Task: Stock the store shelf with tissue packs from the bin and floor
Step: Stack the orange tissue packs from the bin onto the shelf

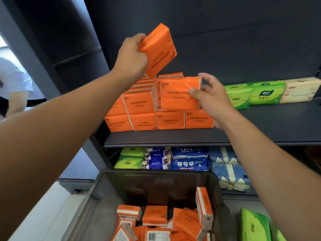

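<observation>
Upper centre of the frame, the left hand (132,57) grips an orange tissue pack (159,51) tilted in the air above the orange stack (144,108) on the dark shelf (191,139). Right of centre, the right hand (211,98) pinches the right edge of an upright pack (178,93) on top of that stack. At bottom centre, the grey bin (156,174) holds more orange packs (155,215). Green packs (255,93) sit at the right.
</observation>
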